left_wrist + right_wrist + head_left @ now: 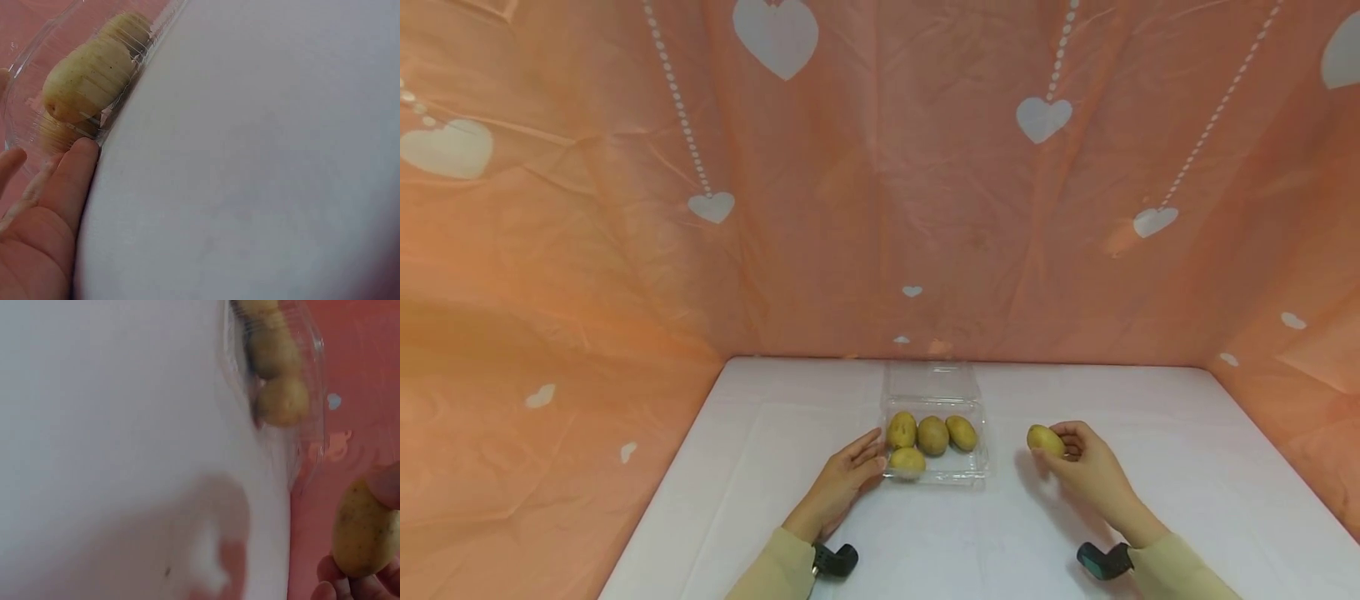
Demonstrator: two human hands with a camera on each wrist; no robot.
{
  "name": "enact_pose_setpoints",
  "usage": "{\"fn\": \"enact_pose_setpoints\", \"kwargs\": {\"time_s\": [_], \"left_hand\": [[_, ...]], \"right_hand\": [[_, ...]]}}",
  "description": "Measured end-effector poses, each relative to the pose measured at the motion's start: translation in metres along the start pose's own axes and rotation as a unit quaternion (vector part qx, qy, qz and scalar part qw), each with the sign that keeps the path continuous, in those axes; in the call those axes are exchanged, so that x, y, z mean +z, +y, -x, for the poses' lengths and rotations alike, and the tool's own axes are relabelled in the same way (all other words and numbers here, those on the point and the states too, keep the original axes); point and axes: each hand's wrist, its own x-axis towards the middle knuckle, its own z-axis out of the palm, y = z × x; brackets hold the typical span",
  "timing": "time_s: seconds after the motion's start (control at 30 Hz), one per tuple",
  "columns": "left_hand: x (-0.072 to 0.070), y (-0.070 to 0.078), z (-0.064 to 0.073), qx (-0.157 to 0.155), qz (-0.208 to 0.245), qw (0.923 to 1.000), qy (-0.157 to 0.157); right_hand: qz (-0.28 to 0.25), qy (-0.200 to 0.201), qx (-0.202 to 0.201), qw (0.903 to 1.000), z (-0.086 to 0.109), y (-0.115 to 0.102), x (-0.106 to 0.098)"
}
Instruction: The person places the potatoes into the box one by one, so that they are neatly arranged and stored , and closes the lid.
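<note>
A clear plastic clamshell container (947,477) stands on the table with its lid (931,382) folded back. Several potatoes (933,436) lie inside it, three along the back and one at the front left. My left hand (842,482) rests its extended fingers against the container's left side; in the left wrist view the fingertips touch the wall beside a potato (87,81). To the right of the container, my right hand (1090,467) pinches a yellowish potato (1044,442) above the table. The right wrist view shows this potato (364,532) between thumb and fingers.
White cloth covers the table (760,433). An orange curtain (865,208) with white hearts hangs behind and along both sides. Dark wrist devices (837,561) sit below each hand, at the beige sleeves (775,567).
</note>
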Motion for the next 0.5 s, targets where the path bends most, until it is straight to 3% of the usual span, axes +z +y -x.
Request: {"fn": "enact_pose_setpoints", "kwargs": {"time_s": [0.5], "left_hand": [[-0.001,-0.001,0.000,0.008,0.013,0.9999,-0.002]], "right_hand": [[-0.032,-0.006,-0.040,0.9987,-0.011,-0.030,0.031]]}}
